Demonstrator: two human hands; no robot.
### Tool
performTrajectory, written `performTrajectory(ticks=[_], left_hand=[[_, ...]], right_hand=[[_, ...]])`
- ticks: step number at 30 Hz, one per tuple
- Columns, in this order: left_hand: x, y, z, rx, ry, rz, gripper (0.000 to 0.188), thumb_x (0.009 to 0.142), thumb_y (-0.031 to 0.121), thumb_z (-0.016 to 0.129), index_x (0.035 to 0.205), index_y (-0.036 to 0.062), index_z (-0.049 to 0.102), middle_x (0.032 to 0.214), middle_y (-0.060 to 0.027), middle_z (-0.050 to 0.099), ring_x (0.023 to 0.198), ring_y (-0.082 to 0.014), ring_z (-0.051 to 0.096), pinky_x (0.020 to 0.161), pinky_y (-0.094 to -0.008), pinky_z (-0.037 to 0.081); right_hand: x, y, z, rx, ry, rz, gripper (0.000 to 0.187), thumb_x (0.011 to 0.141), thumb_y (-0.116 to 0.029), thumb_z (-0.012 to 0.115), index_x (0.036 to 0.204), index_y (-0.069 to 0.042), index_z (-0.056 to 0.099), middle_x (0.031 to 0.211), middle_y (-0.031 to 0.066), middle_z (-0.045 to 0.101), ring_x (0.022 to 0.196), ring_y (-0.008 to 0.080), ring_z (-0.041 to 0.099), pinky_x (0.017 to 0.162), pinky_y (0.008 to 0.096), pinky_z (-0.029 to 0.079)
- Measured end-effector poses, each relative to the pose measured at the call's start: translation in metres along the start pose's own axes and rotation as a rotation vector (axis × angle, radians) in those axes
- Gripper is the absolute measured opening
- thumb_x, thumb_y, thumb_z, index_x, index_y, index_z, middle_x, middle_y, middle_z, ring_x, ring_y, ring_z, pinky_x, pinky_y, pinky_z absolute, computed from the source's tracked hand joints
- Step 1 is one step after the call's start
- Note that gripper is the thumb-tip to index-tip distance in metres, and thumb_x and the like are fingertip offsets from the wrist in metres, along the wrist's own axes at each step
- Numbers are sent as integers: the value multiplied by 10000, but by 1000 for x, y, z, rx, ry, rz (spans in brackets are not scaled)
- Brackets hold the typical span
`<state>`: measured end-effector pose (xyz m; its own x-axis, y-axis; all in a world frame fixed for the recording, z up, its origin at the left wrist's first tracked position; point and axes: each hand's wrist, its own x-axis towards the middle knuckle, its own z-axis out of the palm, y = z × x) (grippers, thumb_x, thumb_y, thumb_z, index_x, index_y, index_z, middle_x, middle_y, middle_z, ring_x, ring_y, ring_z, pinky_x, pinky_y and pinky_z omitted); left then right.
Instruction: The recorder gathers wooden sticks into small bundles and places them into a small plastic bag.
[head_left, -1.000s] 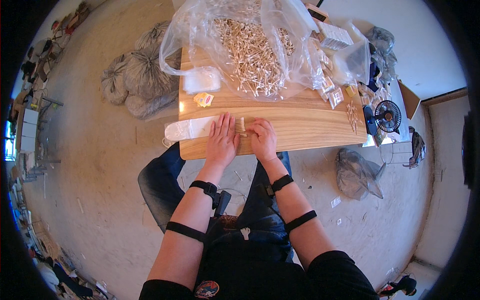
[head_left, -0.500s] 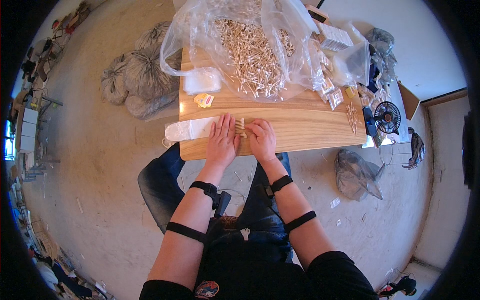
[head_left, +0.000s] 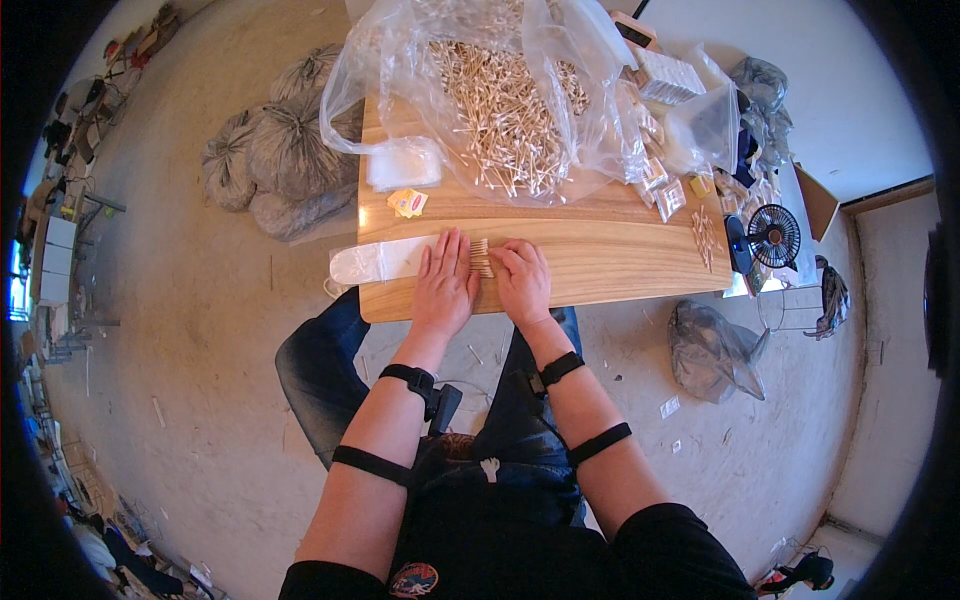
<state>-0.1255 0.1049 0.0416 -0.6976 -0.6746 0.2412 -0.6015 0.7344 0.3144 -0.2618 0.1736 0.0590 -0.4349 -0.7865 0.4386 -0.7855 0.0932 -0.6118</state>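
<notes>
Near the front edge of the table, a small row of cotton swabs [head_left: 481,258] lies side by side between my two hands. My left hand [head_left: 446,282] rests flat, its fingers stretched forward, along the left side of the row. My right hand [head_left: 523,280] is curled, thumb and fingertips pinched at the right ends of the swabs. Partly under my left hand, a white strip [head_left: 405,256] runs left to a clear plastic pouch [head_left: 356,264] at the table corner. What lies beneath my left palm is hidden.
A large clear bag of cotton swabs [head_left: 505,125] lies open at the back. Around it are clear sachets [head_left: 405,163], yellow cards [head_left: 407,202], filled packets [head_left: 668,198], loose swabs [head_left: 704,240] and a small black fan [head_left: 774,235]. Grey sacks [head_left: 300,150] stand left on the floor.
The swabs between my hands now form a more even, continuous row; the gap in it has closed. Both hands stay in nearly the same place.
</notes>
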Motion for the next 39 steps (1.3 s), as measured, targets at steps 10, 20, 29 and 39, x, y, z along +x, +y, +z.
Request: performTrajectory(ticks=[10, 20, 29, 39], left_hand=[[0, 2, -1, -3, -6, 2, 573, 939, 295, 518, 1421, 5, 409, 1525, -152, 333, 1428, -283, 282, 1166, -479, 212], [0, 0, -2, -20, 5, 2, 583, 926, 281, 535, 1425, 9, 404, 1524, -148, 333, 1426, -284, 285, 1164, -481, 216], [-4, -6, 0, -45, 17, 12, 556, 917, 268, 545, 1417, 54, 429, 1521, -116, 357, 1424, -263, 302, 1167, -489, 205], [-3, -1, -3, -74, 8, -7, 551, 925, 241, 544, 1427, 58, 415, 1517, -110, 367, 1423, -250, 308, 1169, -479, 202]], right_hand=[[-1, 1, 1, -50, -30, 13, 187, 804, -86, 613, 968, -105, 700, 982, 80, 616, 976, 294, 572, 875, 408, 457], [1, 13, 6, 24, -11, 78, 232, 796, -54, 593, 1022, -72, 637, 999, 116, 594, 992, 329, 558, 864, 434, 461], [64, 65, -17, -192, 91, 396, 233, 872, -135, 605, 1091, -63, 574, 1041, 140, 590, 990, 355, 588, 838, 457, 485], [52, 105, -19, -155, 295, 433, 114, 873, -143, 631, 862, -34, 661, 862, 149, 614, 761, 325, 602, 698, 422, 498]])
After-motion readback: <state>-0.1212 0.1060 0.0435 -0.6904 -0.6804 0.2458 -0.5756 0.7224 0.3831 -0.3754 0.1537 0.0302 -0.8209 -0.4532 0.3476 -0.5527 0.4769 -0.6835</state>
